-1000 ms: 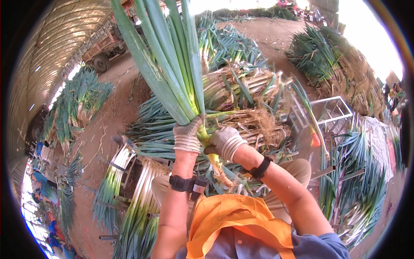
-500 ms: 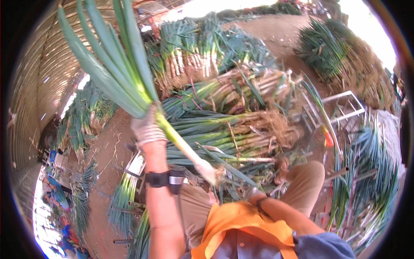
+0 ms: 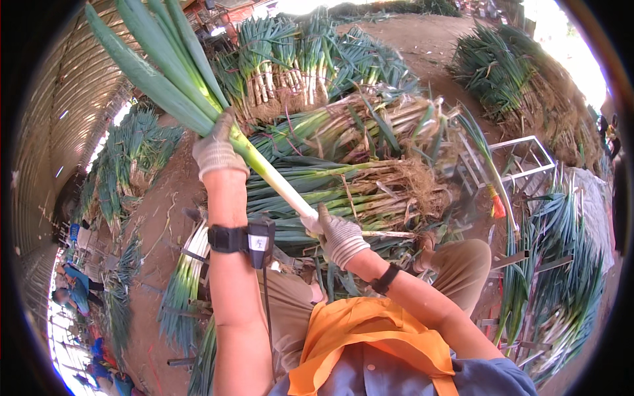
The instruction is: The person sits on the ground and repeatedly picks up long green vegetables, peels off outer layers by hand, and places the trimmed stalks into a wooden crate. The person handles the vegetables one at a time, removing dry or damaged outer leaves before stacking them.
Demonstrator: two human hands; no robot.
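Note:
My left hand point(image 3: 218, 148), in a pale striped glove, grips a large leek point(image 3: 277, 181) just below its broad green leaves, which fan toward the upper left. The leek lies diagonally in the air, its pale white stalk running down to the right. At that lower end, my right hand point(image 3: 340, 241), similarly gloved, has its fingers closed on the stalk; the root tip is mostly hidden by it. Beneath the leek are piled leeks point(image 3: 383, 198) with dry, brown roots.
Trimmed leeks point(image 3: 188, 277) rest in a metal rack at left; more lie at right point(image 3: 561, 244) beside a white metal frame point(image 3: 528, 148). Heaps stand behind point(image 3: 284, 66) and far right point(image 3: 502, 79). My bent knee point(image 3: 469, 264) is below. A co-worker point(image 3: 79, 290) is at far left.
The leek has swung left, showing a cleaner, longer pale stalk, with my left hand higher on it. My right hand dropped away toward my lap, then rose onto the stalk's lower end.

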